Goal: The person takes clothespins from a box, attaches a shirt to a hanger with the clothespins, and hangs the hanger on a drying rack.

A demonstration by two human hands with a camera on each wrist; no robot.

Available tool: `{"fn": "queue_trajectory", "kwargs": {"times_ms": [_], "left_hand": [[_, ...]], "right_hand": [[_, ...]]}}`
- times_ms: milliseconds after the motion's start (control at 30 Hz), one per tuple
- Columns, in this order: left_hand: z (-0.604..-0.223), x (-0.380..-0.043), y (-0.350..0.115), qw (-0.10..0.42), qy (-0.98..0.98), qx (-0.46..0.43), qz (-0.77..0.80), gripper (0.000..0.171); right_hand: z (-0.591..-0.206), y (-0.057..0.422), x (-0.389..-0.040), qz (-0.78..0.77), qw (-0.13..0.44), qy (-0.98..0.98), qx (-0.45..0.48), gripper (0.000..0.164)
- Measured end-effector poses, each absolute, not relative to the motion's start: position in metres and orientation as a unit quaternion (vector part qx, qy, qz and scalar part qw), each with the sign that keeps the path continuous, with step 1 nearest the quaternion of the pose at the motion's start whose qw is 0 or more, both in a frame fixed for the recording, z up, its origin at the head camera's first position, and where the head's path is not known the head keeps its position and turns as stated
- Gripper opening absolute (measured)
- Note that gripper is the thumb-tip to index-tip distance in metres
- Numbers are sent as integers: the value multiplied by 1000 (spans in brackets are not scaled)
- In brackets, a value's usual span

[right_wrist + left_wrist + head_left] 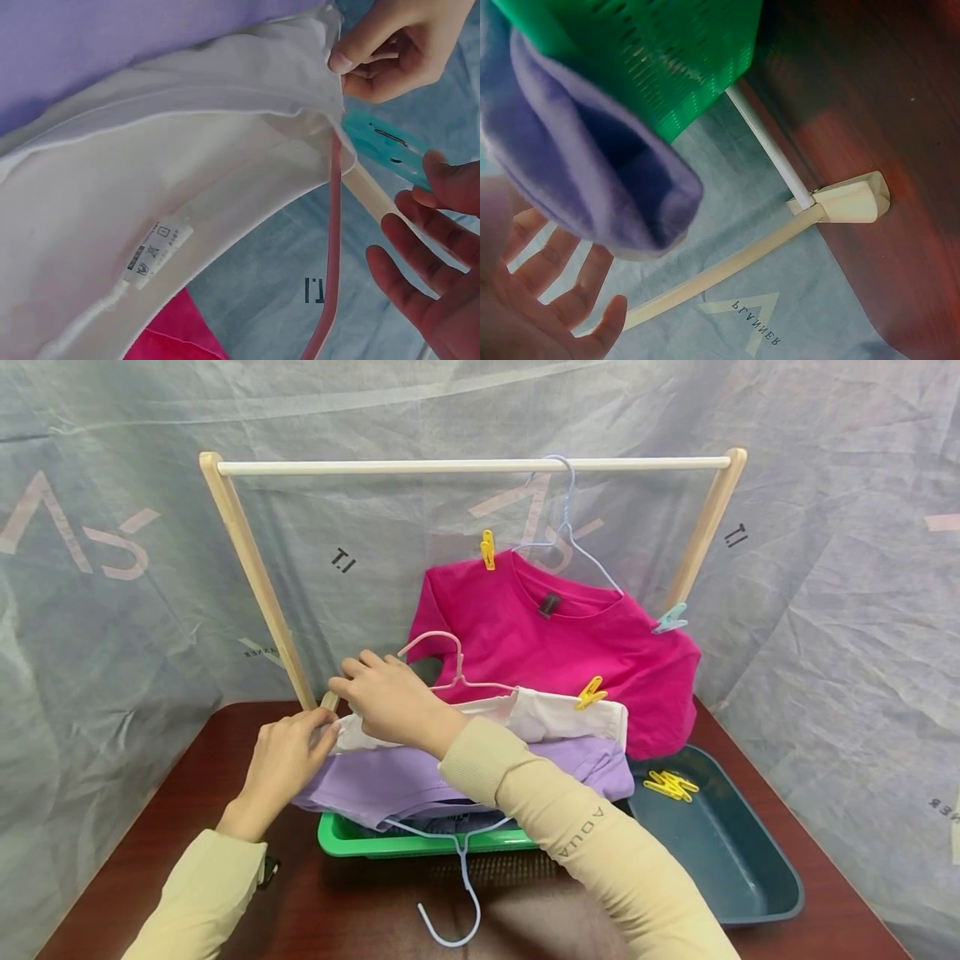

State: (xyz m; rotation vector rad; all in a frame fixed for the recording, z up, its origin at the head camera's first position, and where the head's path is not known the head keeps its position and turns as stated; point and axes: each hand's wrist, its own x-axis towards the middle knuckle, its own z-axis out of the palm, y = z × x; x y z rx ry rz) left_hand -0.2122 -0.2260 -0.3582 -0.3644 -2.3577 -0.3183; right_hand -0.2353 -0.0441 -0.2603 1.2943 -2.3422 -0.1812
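Observation:
A white garment (540, 714) lies on a pink hanger (450, 664) on top of a purple garment (390, 781) in a green basket (345, 839). My left hand (324, 722) pinches the white garment's left corner, plain in the right wrist view (341, 64). My right hand (356, 681) hovers over that same corner and holds a teal clip (379, 142) by its end, just beside the pinched fabric. The pink hanger's arm (334, 247) runs out from under the white cloth (150, 225). A yellow clip (591, 693) grips the white garment's right shoulder.
A magenta T-shirt (540, 643) hangs on a pale blue hanger from the wooden rack (465, 466), clipped at both shoulders. A dark blue tray (720, 852) at right holds several yellow clips (671, 785). Another pale blue hanger hook (457, 910) sticks out below the basket on the brown table (225, 860).

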Motion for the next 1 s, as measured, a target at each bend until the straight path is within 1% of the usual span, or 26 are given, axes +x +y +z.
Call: {"fn": "queue_trajectory", "kwargs": {"times_ms": [100,400,700,1000], "left_hand": [[-358,-212,-226,356,-915,-140,-124,8],[-358,-211,-225,356,-915,-144,-127,7],[-360,-211,-226,365,-911,-150,-120,7],[-359,-212,-226,366,-911,-146,-120,7]], "right_hand": [[-260,-44,-236,-61,229,-849,473,26],[-264,-53,-238,-91,200,-858,464,33],[-271,-60,-240,-122,178,-865,452,36],[-276,-59,-240,-108,193,-871,438,31]]}}
